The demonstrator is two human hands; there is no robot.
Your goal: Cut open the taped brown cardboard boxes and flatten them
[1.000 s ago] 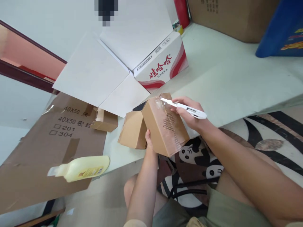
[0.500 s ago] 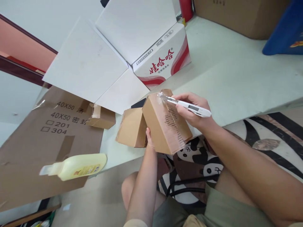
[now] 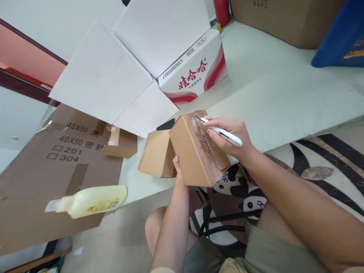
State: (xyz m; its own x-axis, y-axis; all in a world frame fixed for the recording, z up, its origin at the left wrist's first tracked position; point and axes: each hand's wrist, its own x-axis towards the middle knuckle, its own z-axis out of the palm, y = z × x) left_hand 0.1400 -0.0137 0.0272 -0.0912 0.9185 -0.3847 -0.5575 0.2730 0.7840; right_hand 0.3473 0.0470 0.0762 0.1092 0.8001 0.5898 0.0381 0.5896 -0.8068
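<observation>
My left hand (image 3: 178,167) grips a small brown cardboard box (image 3: 189,151) from beneath its near left side; only the thumb shows clearly. The box is tilted, with clear tape and rows of torn, ridged marks across its upper right face. In my right hand (image 3: 231,136) is a white utility knife (image 3: 227,135), its blade touching the taped face near the far edge. Another brown cardboard box (image 3: 157,153) stands on the table just left of the held one. Behind it lies a dark phone (image 3: 166,124), partly covered.
A white carton (image 3: 193,76) with red lettering stands behind, flaps spread. Leftward are a large brown carton (image 3: 93,170), a small box piece (image 3: 122,143) and a pale yellow bottle (image 3: 96,201). A blue container (image 3: 341,41) is at far right on the pale table (image 3: 284,94).
The knife has turned in my right hand, its handle now lower and more to the left. Its tip stays near the far edge of the taped face. My left hand still holds the box.
</observation>
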